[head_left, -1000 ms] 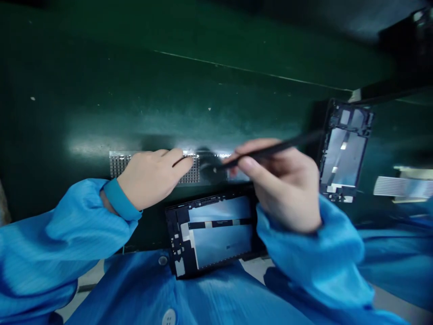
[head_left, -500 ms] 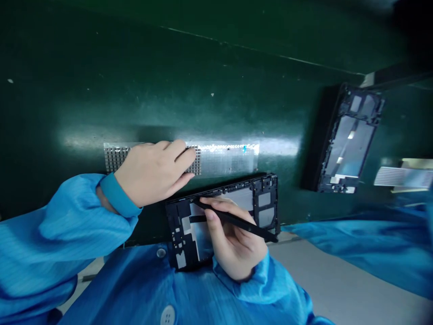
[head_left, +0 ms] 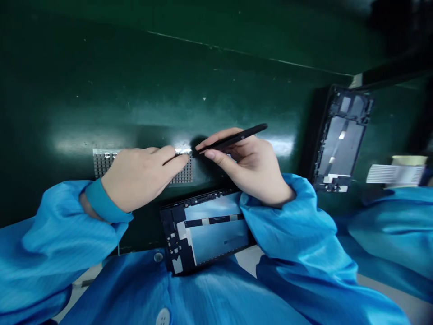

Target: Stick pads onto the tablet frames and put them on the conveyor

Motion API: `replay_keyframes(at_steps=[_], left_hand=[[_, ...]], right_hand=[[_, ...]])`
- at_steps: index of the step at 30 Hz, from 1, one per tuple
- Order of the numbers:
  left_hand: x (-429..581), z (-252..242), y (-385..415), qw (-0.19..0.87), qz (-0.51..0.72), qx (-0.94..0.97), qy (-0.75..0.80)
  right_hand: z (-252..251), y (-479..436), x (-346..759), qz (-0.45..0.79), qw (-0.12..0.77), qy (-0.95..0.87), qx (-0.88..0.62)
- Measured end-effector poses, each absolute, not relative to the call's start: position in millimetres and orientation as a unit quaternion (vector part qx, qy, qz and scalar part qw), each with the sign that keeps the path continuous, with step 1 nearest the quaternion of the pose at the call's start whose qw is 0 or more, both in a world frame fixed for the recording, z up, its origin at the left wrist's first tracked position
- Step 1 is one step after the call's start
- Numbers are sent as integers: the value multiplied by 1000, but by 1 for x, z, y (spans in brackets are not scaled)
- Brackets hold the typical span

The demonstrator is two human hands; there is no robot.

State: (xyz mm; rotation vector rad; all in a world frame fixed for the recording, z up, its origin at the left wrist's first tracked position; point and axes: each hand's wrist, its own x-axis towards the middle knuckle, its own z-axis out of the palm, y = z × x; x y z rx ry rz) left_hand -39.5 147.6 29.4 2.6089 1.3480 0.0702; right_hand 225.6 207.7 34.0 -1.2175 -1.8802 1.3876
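Note:
My left hand (head_left: 144,174), with a teal band at its wrist, rests on a clear sheet of small dark pads (head_left: 184,175), its fingers bent together at the sheet's top edge. Black tweezers (head_left: 241,136) are pinched in my right hand (head_left: 252,164); their tips are close to my left fingertips, over the sheet. Below both hands a black device frame (head_left: 216,234) with a grey-blue inner panel lies tilted at the table's edge against my blue clothing. My right sleeve covers its right end.
A stack of similar black frames (head_left: 341,140) stands on the green table (head_left: 169,81) at the right. Beyond it lies a white striped sheet (head_left: 382,174), near another person's blue sleeve (head_left: 399,225). A seam crosses the table's far part.
My right hand has moved up from the device frame to the pad sheet, still holding the tweezers. My left hand stays on the sheet. The whole view has shifted slightly.

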Motion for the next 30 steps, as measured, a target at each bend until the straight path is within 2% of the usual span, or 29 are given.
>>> replay_keyframes(at_steps=[12,15,18,22,30], left_hand=[[-38,31,147,127,-1,872,473],[-38,31,148,105,-9,877,469],[-38,31,148,99,-16,882,461],[-38,31,147,98,-10,881,462],[-41,26,146,133,26,868,478]], right_hand=[[42,210,223,494,239,-712,-438],[49,172,224,505,328,-630,-491],[50,108,221,461,419,-543,-563],[40,49,209,381,475,-546,-576],[32,47,209,361,433,-621,-545]])
